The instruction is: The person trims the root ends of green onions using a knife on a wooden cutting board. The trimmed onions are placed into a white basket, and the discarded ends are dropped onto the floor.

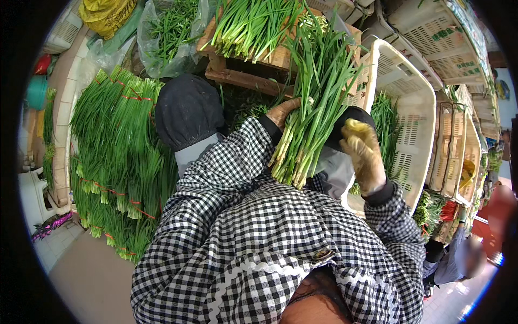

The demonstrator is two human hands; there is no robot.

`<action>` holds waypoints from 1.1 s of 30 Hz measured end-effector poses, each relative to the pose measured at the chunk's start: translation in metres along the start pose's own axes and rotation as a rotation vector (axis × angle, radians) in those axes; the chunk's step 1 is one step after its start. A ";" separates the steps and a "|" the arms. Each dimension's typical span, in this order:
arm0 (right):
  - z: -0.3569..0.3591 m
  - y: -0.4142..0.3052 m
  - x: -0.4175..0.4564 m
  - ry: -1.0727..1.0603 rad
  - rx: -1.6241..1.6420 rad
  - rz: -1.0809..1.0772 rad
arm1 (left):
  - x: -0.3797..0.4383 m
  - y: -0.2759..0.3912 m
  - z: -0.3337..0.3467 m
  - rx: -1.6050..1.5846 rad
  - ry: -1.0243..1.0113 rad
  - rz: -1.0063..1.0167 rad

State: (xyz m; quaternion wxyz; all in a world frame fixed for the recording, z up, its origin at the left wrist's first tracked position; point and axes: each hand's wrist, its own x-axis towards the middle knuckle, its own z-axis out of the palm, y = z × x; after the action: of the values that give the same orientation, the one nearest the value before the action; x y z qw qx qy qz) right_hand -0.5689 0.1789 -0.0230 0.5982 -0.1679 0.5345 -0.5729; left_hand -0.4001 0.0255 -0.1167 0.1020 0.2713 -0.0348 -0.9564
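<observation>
My left hand [284,112], in a stained glove, is shut around a loose bunch of garlic chives [317,109]. The pale cut ends point down toward my lap and the green leaves reach up over the wooden stand [279,60]. To the right of the bunch is my gloved right hand [362,154], raised apart from it. Its fingers are curled in, and nothing shows between them. More loose chives [255,28] lie on the stand, beyond my knees.
Tied bundles of chives [121,150] with red bands are piled at left. A white plastic crate [408,141] holding greens stands close at right. A clear plastic bag [170,40] of greens is at upper left. Stacked crates [437,44] and a person [449,259] are farther right.
</observation>
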 end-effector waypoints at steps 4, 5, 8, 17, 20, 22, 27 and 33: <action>0.001 0.043 0.033 -0.195 0.341 0.154 | 0.013 0.004 0.003 0.085 -0.099 -0.058; 0.004 0.053 0.040 -0.215 0.372 0.195 | 0.023 0.000 0.003 0.142 -0.118 -0.043; -0.001 0.096 0.062 -0.110 0.592 0.253 | 0.036 -0.009 0.019 0.744 0.144 0.279; 0.014 0.171 0.091 -0.166 1.137 0.247 | 0.015 0.018 0.050 2.144 0.344 -0.072; 0.040 0.155 0.087 0.038 1.069 0.270 | -0.021 0.018 0.116 2.635 0.421 -0.298; 0.098 0.124 0.083 0.271 1.061 -0.099 | -0.031 0.009 0.136 2.848 0.386 -0.303; 0.054 0.124 0.084 -0.431 1.451 0.056 | -0.084 0.045 0.182 2.837 0.027 -0.031; 0.052 0.120 0.086 -0.514 1.524 0.092 | 0.002 0.091 0.205 2.333 0.169 -0.028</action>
State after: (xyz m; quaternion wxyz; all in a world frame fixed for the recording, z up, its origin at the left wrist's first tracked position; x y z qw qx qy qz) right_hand -0.4848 0.1178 -0.1397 0.6754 0.1821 -0.1514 -0.6984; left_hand -0.4940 -0.0617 0.0679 -0.2176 0.2637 -0.8818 -0.3248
